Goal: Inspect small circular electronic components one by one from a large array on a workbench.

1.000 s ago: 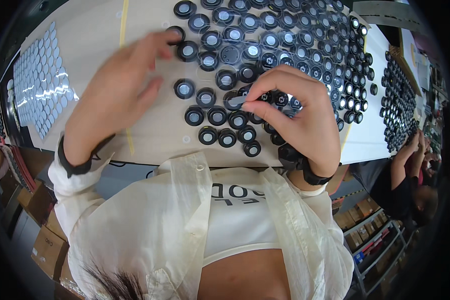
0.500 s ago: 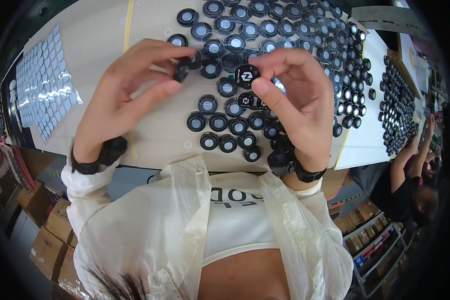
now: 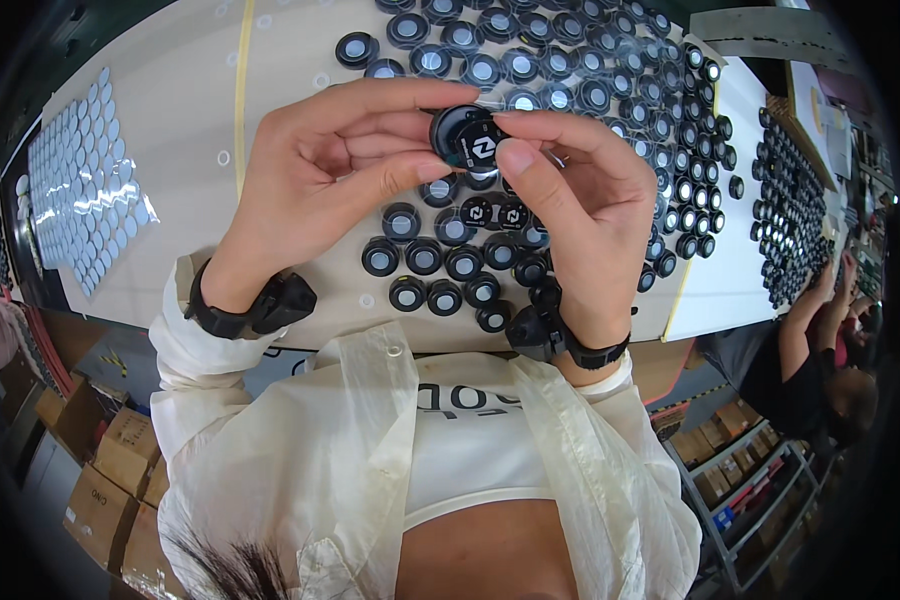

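My left hand point(image 3: 320, 165) pinches a round black part point(image 3: 447, 128) by its rim between thumb and fingertips. My right hand point(image 3: 600, 195) grips a thin black disc, apparently a label point(image 3: 482, 146), with a white mark on it, between thumb and forefinger. The label lies against or just over the front of the part; whether they touch all round cannot be seen. Below my fingers, two similar black labels point(image 3: 495, 213) appear over the round parts on the table. Several black parts with pale round centres point(image 3: 423, 257) stand close around both hands.
More black round parts point(image 3: 595, 95) cover the table point(image 3: 300, 230) toward the far right. A glossy sheet of pale round stickers point(image 3: 88, 185) lies at the left. Yellow tape point(image 3: 242, 90) crosses the surface. Cardboard boxes point(image 3: 100, 505) stand at lower left; a person's arm point(image 3: 805, 320) is at right.
My left hand has moved right, bringing the black part up to the label in my right hand. Before, the two were apart. My right hand has shifted slightly left.
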Demonstrator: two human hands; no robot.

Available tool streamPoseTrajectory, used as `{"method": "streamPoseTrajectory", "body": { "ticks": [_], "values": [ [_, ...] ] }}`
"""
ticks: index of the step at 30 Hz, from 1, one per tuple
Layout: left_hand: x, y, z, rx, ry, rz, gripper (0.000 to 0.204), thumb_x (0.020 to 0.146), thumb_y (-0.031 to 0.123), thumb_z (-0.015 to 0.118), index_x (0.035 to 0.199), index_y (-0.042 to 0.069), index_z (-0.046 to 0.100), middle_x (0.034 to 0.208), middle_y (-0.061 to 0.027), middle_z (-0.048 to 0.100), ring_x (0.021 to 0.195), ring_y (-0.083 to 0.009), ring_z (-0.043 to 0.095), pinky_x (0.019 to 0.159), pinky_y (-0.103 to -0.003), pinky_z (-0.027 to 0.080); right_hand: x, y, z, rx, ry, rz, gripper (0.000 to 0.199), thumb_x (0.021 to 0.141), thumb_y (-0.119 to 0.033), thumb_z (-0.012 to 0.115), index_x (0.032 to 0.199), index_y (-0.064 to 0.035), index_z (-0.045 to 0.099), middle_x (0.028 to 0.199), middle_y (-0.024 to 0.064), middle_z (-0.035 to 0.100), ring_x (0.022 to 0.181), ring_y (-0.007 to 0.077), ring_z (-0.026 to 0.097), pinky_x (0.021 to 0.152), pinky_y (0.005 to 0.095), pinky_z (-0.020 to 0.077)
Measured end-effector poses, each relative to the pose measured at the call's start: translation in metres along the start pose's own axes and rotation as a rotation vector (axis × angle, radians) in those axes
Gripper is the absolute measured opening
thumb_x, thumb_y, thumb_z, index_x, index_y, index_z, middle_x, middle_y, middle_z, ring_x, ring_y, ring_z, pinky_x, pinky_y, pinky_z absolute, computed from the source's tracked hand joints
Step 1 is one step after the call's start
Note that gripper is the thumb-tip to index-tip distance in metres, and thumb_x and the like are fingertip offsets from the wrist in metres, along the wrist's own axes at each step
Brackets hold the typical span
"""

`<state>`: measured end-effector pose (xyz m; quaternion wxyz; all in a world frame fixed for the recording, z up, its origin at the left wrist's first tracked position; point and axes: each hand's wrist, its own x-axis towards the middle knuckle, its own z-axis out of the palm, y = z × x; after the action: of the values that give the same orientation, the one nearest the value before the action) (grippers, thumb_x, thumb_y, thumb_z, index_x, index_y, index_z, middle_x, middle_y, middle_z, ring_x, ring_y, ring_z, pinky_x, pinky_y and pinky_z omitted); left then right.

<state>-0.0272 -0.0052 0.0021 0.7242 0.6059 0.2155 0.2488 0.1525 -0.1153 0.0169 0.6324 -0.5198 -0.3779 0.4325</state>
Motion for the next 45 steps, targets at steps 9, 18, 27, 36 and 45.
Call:
{"method": "streamPoseTrajectory", "body": {
  "ticks": [9, 18, 27, 36, 45],
  "values": [
    [-0.001, 0.000, 0.005, 0.048, 0.061, 0.036, 0.038, 0.090, -0.009, 0.065, 0.128, -0.005, 0.062, 0.123, -0.0139, 0.068, 0.105, -0.0171, 0.069, 0.091, -0.027, 0.058, -0.001, -0.001, 0.006, -0.040, 0.064, 0.056, 0.022, 0.086, 0.005, 0.073, 0.108, 0.0061, 0.071, 0.103, 0.0127, 0.073, 0.091, 0.0135, 0.068, 0.086, 0.0269, 0.0556],
    [-0.002, 0.000, 0.006, 0.075, 0.076, 0.033, 0.038, 0.090, -0.007, 0.067, 0.128, -0.004, 0.063, 0.123, -0.0111, 0.069, 0.103, -0.0151, 0.070, 0.087, -0.024, 0.058, -0.001, 0.002, 0.007, -0.090, 0.073, 0.025, 0.023, 0.084, 0.005, 0.074, 0.107, 0.0050, 0.072, 0.103, 0.0111, 0.074, 0.090, 0.0131, 0.068, 0.086, 0.0270, 0.0549],
    [-0.004, 0.000, 0.006, 0.218, 0.080, 0.007, 0.038, 0.090, -0.006, 0.067, 0.127, -0.001, 0.065, 0.122, -0.0092, 0.070, 0.101, -0.0122, 0.069, 0.083, -0.021, 0.056, 0.003, 0.010, 0.003, -0.225, 0.040, -0.057, 0.020, 0.083, 0.001, 0.076, 0.103, 0.0002, 0.076, 0.093, 0.0096, 0.074, 0.087, 0.0140, 0.068, 0.080, 0.0251, 0.0520],
    [0.018, -0.005, -0.002, 0.218, 0.014, 0.034, 0.038, 0.094, -0.004, 0.063, 0.132, -0.008, 0.058, 0.130, -0.0160, 0.064, 0.105, -0.0153, 0.068, 0.090, -0.028, 0.057, 0.009, 0.023, 0.000, -0.459, 0.061, -0.221, 0.026, 0.083, -0.001, 0.074, 0.109, -0.0035, 0.075, 0.097, 0.0121, 0.074, 0.087, 0.0209, 0.069, 0.079, 0.0288, 0.0526],
    [0.156, 0.028, -0.091, 1.083, 0.165, 0.225, 0.038, 0.090, 0.018, 0.069, 0.123, -0.002, 0.067, 0.093, -0.0204, 0.072, 0.083, -0.0321, 0.071, 0.078, -0.040, 0.056, -0.007, -0.006, -0.011, -0.897, -0.227, 0.030, 0.015, 0.078, -0.001, 0.075, 0.091, -0.0031, 0.071, 0.087, 0.0120, 0.065, 0.079, 0.0297, 0.064, 0.069, 0.0385, 0.0509]
  ]
}}
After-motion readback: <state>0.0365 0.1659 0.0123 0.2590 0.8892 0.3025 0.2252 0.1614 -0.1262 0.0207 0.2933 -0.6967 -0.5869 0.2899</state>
